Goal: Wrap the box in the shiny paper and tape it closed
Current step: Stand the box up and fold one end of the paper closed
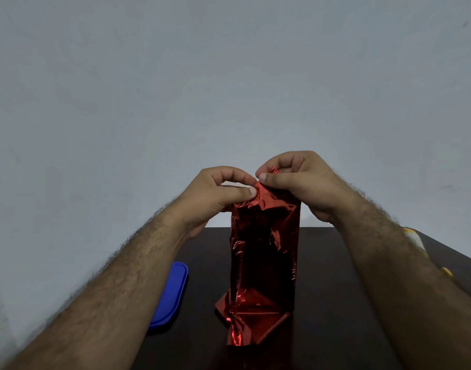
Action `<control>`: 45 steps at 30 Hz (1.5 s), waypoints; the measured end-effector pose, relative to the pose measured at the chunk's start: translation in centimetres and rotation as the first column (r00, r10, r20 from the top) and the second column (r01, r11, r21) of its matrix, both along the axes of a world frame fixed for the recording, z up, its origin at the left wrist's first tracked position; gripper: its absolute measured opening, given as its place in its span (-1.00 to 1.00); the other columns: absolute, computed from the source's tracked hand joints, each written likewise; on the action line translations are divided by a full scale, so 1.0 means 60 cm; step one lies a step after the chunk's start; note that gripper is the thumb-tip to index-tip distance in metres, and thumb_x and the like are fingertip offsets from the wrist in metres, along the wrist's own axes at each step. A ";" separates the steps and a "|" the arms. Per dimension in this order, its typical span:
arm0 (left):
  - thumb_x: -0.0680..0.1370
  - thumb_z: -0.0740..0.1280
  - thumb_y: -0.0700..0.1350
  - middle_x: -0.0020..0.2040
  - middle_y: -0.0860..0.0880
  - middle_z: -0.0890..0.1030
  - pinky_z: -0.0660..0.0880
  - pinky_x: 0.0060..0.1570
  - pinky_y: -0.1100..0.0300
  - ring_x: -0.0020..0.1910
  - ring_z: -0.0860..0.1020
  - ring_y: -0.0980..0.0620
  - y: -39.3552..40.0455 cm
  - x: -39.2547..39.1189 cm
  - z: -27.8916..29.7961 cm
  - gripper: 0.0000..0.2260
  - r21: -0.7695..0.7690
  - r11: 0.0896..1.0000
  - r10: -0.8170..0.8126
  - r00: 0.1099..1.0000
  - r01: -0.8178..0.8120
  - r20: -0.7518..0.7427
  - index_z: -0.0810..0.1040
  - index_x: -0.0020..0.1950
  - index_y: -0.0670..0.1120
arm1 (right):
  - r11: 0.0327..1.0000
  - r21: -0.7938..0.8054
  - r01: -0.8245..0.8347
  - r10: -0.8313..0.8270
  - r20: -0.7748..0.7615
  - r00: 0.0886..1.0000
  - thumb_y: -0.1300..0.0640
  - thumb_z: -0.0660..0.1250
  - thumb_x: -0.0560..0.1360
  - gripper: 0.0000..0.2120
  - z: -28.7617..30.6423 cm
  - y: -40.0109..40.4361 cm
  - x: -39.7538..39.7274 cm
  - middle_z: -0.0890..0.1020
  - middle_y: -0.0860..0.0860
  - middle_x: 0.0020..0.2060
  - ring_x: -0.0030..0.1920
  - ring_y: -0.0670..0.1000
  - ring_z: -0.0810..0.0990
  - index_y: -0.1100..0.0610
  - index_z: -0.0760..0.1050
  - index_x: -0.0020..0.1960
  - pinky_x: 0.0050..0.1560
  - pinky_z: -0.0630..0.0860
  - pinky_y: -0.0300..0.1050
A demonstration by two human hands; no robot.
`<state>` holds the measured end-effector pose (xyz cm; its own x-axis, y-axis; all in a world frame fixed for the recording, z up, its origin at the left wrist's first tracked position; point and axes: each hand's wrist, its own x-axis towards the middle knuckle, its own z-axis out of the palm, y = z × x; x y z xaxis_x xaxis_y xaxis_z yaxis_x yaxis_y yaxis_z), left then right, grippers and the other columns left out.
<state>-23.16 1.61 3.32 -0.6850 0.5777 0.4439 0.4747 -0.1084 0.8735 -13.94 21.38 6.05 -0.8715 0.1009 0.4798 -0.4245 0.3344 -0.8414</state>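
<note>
A tall box stands upright on the dark table [335,303], fully covered by shiny red paper [265,252]; the box itself is hidden. Crumpled loose paper spreads out at its foot toward me. My left hand [215,198] pinches the paper's top left corner between thumb and fingers. My right hand [298,180] pinches a fold of paper at the top right, with a small red peak poking up between its fingers. No tape shows in view.
A blue plastic lid [170,295] lies on the table to the left of the box, partly under my left forearm. Something yellow and white [415,239] peeks out behind my right forearm at the table's right edge. A plain grey wall stands behind.
</note>
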 end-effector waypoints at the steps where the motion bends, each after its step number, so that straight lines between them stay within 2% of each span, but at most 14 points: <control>1: 0.54 0.55 -0.24 0.15 -0.13 0.75 0.66 0.11 -0.03 0.03 0.74 -0.11 0.001 0.000 -0.001 -0.80 -0.001 1.000 0.010 1.000 -0.010 0.005 0.74 0.16 -0.11 | 1.000 -0.001 0.015 -0.015 0.001 1.000 0.28 0.51 0.54 -0.96 0.001 -0.001 0.000 0.72 0.16 -0.27 -0.28 0.04 0.69 0.24 0.72 -0.02 -0.25 0.61 -0.13; 5: 0.45 0.62 -0.19 0.28 -0.06 0.67 0.63 0.05 -0.01 0.00 0.72 -0.06 0.006 0.001 -0.003 -0.66 0.021 1.000 0.011 1.000 -0.011 0.025 0.71 0.20 -0.05 | 0.996 0.017 0.089 -0.089 0.000 0.996 0.27 0.54 0.52 -0.99 0.000 -0.003 -0.001 0.74 0.13 -0.23 -0.25 0.04 0.71 0.19 0.74 -0.06 -0.20 0.64 -0.09; 7: 0.38 0.61 -0.16 0.29 -0.03 0.66 0.61 0.06 -0.05 -0.02 0.70 -0.04 0.007 0.004 -0.003 -0.58 0.040 0.999 0.010 0.999 -0.011 0.042 0.69 0.22 -0.04 | 0.990 0.060 0.127 -0.128 0.000 0.992 0.22 0.57 0.49 -0.96 -0.002 -0.003 -0.004 0.77 0.05 -0.01 -0.02 -0.01 0.76 0.10 0.76 -0.09 0.01 0.68 -0.02; 9: 0.35 0.61 -0.17 0.33 -0.04 0.64 0.61 0.10 -0.08 -0.01 0.69 -0.04 0.007 0.007 -0.002 -0.52 0.062 0.998 0.001 0.998 -0.005 0.064 0.66 0.26 -0.03 | 0.978 0.114 0.175 -0.175 -0.009 0.985 0.17 0.59 0.47 -0.93 -0.004 -0.001 -0.008 0.67 -0.11 0.23 0.24 -0.16 0.64 0.02 0.78 -0.12 0.18 0.62 -0.06; 12: 0.36 0.61 -0.25 0.37 -0.04 0.60 0.62 0.10 -0.03 0.02 0.70 -0.05 0.009 0.011 -0.002 -0.44 0.087 0.996 -0.027 0.994 0.018 0.103 0.60 0.34 -0.02 | 0.969 0.144 0.202 -0.205 0.003 0.979 0.17 0.60 0.45 -0.91 -0.006 0.004 -0.011 0.58 -0.14 0.32 0.39 -0.23 0.49 -0.01 0.78 -0.12 0.27 0.55 -0.07; 15: 0.49 0.55 -0.37 0.43 -0.02 0.54 0.63 0.08 0.03 0.17 0.73 -0.11 0.015 0.016 -0.002 -0.43 0.095 0.995 -0.030 0.990 0.017 0.139 0.55 0.42 0.03 | 0.979 0.114 0.170 -0.180 0.090 0.980 0.23 0.58 0.45 -0.91 -0.010 0.007 -0.011 0.68 -0.10 0.13 0.19 -0.26 0.63 0.05 0.78 -0.10 0.14 0.61 -0.14; 18: 0.52 0.50 -0.40 0.45 0.00 0.52 0.60 0.01 0.07 0.15 0.74 -0.07 0.016 0.018 -0.001 -0.40 0.098 0.995 -0.027 0.986 0.011 0.165 0.52 0.44 0.09 | 0.989 0.005 0.150 -0.148 0.174 0.974 0.28 0.60 0.43 -0.81 -0.015 0.011 -0.017 0.75 0.04 -0.01 -0.12 -0.03 0.76 0.07 0.75 -0.01 -0.07 0.66 -0.03; 22: 0.53 0.45 -0.44 0.43 0.02 0.52 0.61 -0.02 0.09 0.13 0.75 -0.02 0.017 0.019 0.002 -0.40 0.092 0.996 -0.028 0.985 0.013 0.167 0.52 0.45 0.09 | 0.973 -0.159 0.165 -0.124 0.243 0.962 0.37 0.61 0.39 -0.56 -0.015 0.018 -0.026 0.57 0.07 0.22 0.06 0.02 0.70 0.06 0.66 0.19 -0.06 0.66 -0.05; 27: 0.53 0.43 -0.40 0.42 0.02 0.55 0.60 0.09 0.07 0.22 0.70 -0.02 0.021 0.015 0.001 -0.53 0.052 0.999 -0.003 0.993 -0.003 0.116 0.62 0.30 0.08 | 0.923 -0.357 0.145 -0.032 0.305 0.952 0.46 0.54 0.42 -0.51 -0.016 0.034 -0.025 0.72 0.05 -0.26 -0.25 0.04 0.72 0.19 0.57 0.29 -0.31 0.62 -0.16; 31: 0.49 0.41 -0.29 0.39 0.10 0.59 0.50 0.35 0.05 0.39 0.53 0.12 0.028 0.018 -0.005 -0.67 -0.022 0.997 0.066 0.995 -0.068 -0.073 0.73 0.05 0.14 | 0.924 -0.356 0.137 -0.026 0.299 0.954 0.47 0.51 0.43 -0.54 -0.019 0.040 -0.029 0.71 -0.03 -0.37 -0.31 -0.01 0.71 0.22 0.54 0.28 -0.30 0.63 -0.13; 35: 0.50 0.32 -0.27 0.43 0.28 0.49 0.47 0.41 0.08 0.43 0.45 0.29 0.035 0.024 -0.007 -0.62 -0.029 0.989 0.133 0.948 -0.147 -0.289 0.81 -0.05 0.18 | 0.916 -0.383 0.120 -0.003 0.293 0.956 0.45 0.51 0.45 -0.54 -0.025 0.043 -0.034 0.78 0.05 -0.11 -0.17 0.01 0.75 0.25 0.51 0.30 -0.21 0.67 -0.11; 40: 0.48 0.25 -0.09 0.41 0.32 0.49 0.36 0.56 -0.08 0.49 0.41 0.24 0.039 0.011 -0.015 -0.61 -0.092 0.982 0.121 0.917 -0.168 -0.380 0.78 -0.01 0.33 | 0.905 -0.408 0.119 0.010 0.300 0.954 0.43 0.53 0.46 -0.51 -0.029 0.050 -0.043 0.72 0.19 0.04 -0.12 0.05 0.74 0.33 0.50 0.35 -0.14 0.72 -0.09; 43: 0.51 0.18 0.00 0.43 0.37 0.47 0.01 0.64 -0.14 0.60 0.19 0.27 0.031 0.010 -0.015 -0.57 -0.191 0.954 0.096 0.835 -0.233 -0.542 0.66 0.06 0.53 | 0.900 -0.417 0.124 0.010 0.305 0.952 0.43 0.52 0.47 -0.53 -0.031 0.054 -0.044 0.69 0.20 0.01 -0.19 0.04 0.73 0.36 0.51 0.35 -0.25 0.69 -0.13; 45: 0.57 0.11 0.06 0.49 0.31 0.43 -0.12 0.61 -0.10 0.61 0.11 0.26 0.028 0.013 -0.014 -0.56 -0.255 0.915 0.075 0.753 -0.312 -0.654 0.63 0.25 0.47 | 0.896 -0.418 0.151 -0.015 0.311 0.950 0.45 0.50 0.47 -0.61 -0.030 0.056 -0.042 0.69 0.17 -0.06 -0.26 0.02 0.72 0.33 0.53 0.27 -0.31 0.66 -0.16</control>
<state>-22.39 3.29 2.48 -0.4390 0.6534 0.6167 0.8972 0.2822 0.3397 -16.44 24.72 4.28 -0.9435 0.3170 0.0967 -0.1241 -0.0675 -0.9900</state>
